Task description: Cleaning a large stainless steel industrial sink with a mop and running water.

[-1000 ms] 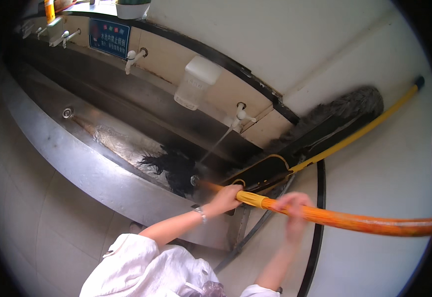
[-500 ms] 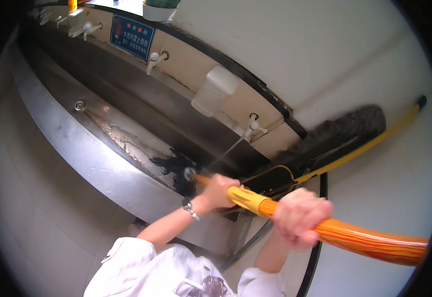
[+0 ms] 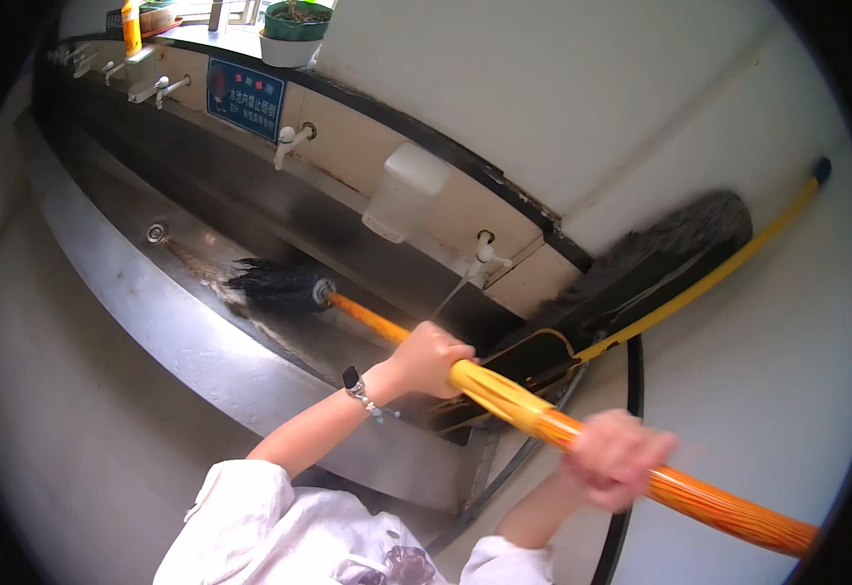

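A mop (image 3: pixel 504 395) with a yellow and orange handle slants across the middle. Its wet black strands (image 3: pixel 279 286) lie trailing on the floor of a long stainless steel trough sink (image 3: pixel 167 312). Lower on the handle, closer to the strands, my left hand (image 3: pixel 429 359) is wrapped round it; a watch and a bracelet are on that wrist. My right hand (image 3: pixel 619 456), slightly blurred, grips the handle farther up, past the yellow sleeve. Beyond my left hand, a white tap (image 3: pixel 485 253) runs a thin stream of water into the trough.
A wide flat dust mop (image 3: pixel 684 244) with a yellow pole (image 3: pixel 728 294) leans at the trough's right end. White plastic container (image 3: pixel 406 191), another tap (image 3: pixel 289 144) and blue sign (image 3: pixel 246 100) line the back wall. A drain (image 3: pixel 157 233) lies left. A potted plant (image 3: pixel 295 27) stands on the ledge.
The mop's strands have moved left along the trough, away from the water stream and toward the drain. My right hand has shifted slightly right and down, still holding the handle.
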### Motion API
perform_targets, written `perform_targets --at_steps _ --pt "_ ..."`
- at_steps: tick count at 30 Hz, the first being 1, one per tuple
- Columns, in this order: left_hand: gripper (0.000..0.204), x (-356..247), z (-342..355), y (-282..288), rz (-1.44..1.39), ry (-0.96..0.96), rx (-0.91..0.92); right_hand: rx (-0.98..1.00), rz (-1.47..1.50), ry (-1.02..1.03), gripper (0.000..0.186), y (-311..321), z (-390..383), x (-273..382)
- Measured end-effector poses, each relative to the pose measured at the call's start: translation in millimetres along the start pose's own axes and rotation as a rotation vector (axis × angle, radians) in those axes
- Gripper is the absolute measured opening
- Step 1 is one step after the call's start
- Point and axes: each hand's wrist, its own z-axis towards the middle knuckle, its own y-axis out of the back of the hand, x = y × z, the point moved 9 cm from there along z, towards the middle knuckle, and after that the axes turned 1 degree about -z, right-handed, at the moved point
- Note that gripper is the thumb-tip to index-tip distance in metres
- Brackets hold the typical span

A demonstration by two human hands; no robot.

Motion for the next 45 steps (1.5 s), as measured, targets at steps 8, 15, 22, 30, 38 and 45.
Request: perform_targets --at_steps 8,15,22,30,38,45 --pt "0.021 57 -101 -131 -0.162 0.454 0.164 -0.105 -0.3 -0.265 0.019 39 -87 -60" --pt "0.014 16 -84 -184 -0.424 0.408 0.209 -0.155 -0.389 -0.317 0.023 49 -96 -29" --pt "0.015 -5 -54 -86 -0.395 0.266 0.065 0.01 -0.181 -0.133 0.02 -26 -28 -22" --pt "0.017 -97 6 47 -0.09 -0.102 -0.138 0.242 0.157 0.226 0.024 -98 29 84" --pt "0.012 -66 -2 32 -0.033 -0.123 -0.231 0.067 -0.029 0.042 0.015 -46 0 61" --pt "0.015 18 -73 -74 -0.19 0.312 0.075 -0.195 -0.128 -0.236 0.018 -4 -62 -25"
